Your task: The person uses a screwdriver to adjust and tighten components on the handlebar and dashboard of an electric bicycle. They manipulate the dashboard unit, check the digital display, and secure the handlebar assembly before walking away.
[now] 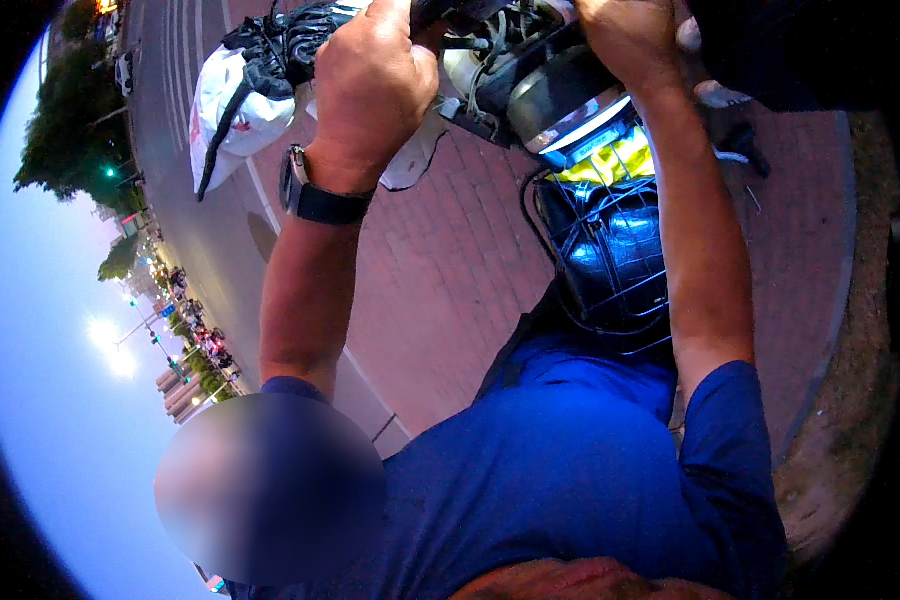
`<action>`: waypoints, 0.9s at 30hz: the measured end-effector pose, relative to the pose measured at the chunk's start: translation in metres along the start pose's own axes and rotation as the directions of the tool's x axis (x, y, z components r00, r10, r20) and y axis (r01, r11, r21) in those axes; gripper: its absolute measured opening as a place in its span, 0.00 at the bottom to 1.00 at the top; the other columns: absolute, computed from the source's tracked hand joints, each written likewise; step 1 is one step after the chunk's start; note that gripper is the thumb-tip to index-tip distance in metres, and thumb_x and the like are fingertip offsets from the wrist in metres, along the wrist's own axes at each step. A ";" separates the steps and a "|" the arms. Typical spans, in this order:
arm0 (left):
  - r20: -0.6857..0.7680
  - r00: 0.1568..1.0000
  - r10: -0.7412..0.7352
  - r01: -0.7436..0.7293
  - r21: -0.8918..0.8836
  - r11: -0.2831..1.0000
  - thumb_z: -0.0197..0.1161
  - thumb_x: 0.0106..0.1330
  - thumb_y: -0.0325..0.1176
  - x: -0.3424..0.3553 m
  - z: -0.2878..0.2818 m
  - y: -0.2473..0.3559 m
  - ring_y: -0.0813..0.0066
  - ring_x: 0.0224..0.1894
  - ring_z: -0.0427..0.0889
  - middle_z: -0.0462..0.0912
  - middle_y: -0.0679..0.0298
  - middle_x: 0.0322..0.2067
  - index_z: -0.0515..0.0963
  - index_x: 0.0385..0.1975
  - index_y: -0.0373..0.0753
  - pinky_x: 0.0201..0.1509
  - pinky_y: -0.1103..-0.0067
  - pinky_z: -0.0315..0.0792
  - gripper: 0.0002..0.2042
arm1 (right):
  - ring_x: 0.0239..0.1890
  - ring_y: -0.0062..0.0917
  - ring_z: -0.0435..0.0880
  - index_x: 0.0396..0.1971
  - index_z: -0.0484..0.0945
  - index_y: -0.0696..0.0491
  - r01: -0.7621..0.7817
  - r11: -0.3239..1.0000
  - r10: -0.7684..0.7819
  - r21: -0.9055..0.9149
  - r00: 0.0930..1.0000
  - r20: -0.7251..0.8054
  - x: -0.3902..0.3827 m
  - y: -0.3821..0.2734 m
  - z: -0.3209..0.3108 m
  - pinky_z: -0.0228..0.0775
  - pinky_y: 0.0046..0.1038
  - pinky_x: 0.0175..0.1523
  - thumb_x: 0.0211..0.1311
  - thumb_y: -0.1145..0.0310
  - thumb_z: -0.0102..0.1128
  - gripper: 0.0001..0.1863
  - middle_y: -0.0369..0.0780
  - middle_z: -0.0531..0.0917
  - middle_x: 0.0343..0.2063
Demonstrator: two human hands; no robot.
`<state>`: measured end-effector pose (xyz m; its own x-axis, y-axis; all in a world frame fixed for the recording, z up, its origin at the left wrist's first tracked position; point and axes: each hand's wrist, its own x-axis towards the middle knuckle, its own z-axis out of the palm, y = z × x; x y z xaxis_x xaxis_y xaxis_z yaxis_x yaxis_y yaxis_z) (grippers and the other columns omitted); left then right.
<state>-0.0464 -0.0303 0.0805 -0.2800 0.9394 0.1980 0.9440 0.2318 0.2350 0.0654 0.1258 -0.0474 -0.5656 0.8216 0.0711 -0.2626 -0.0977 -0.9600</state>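
Observation:
At the upper edge, my left hand point(375, 85), with a dark-strapped watch point(315, 190) on its wrist, is closed around part of a black handlebar point(450, 12). My right hand point(632, 38) is curled at the same edge, its fingertips cut off, so what it grips is hidden. Between my forearms sits a rounded black-and-silver part point(560, 105). Nearer to my body, a black wire basket point(625, 290) holds a shiny black bag point(610, 225), with bright yellow material point(618, 157) above it. Left of my left hand hangs a white bag point(245, 115) with gathered black fabric.
Red brick paving point(440, 240) lies below me. A grey road point(200, 190) with white stripes runs along the left, with traffic lights point(110, 172) and a distant row of vehicles point(205, 330). On the right, a kerb point(838, 290) borders a strip of dirt point(865, 330).

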 end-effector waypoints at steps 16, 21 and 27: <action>0.071 0.976 -0.207 0.189 0.202 0.961 0.57 0.60 0.23 0.013 -0.004 0.017 0.36 0.45 0.82 0.83 0.39 0.37 0.77 0.48 0.34 0.47 0.56 0.77 0.16 | 0.20 0.18 0.77 0.34 0.80 0.54 -0.274 0.958 0.234 0.080 0.915 0.329 0.030 -0.001 -0.014 0.67 0.23 0.24 0.59 0.73 0.67 0.06 0.33 0.81 0.22; 0.080 0.978 -0.195 0.193 0.035 0.981 0.64 0.62 0.28 0.029 -0.009 0.017 0.38 0.42 0.84 0.84 0.40 0.32 0.78 0.42 0.31 0.44 0.59 0.77 0.11 | 0.18 0.18 0.76 0.34 0.80 0.54 -0.294 0.955 0.286 -0.030 0.895 0.341 0.036 -0.012 -0.022 0.67 0.23 0.24 0.59 0.72 0.67 0.06 0.34 0.80 0.21; 0.074 0.995 -0.065 0.048 0.207 0.977 0.65 0.62 0.30 0.030 -0.006 0.021 0.37 0.39 0.83 0.83 0.41 0.31 0.77 0.40 0.31 0.42 0.56 0.76 0.11 | 0.17 0.18 0.74 0.30 0.79 0.53 -0.288 0.953 0.219 0.098 0.873 0.435 0.035 0.011 -0.022 0.64 0.22 0.23 0.58 0.72 0.68 0.05 0.34 0.79 0.20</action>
<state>-0.0357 0.0009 0.0971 -0.3270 0.9385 0.1112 0.9450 0.3243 0.0418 0.0596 0.1657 -0.0614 -0.8916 0.4519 -0.0303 -0.1639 -0.3843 -0.9085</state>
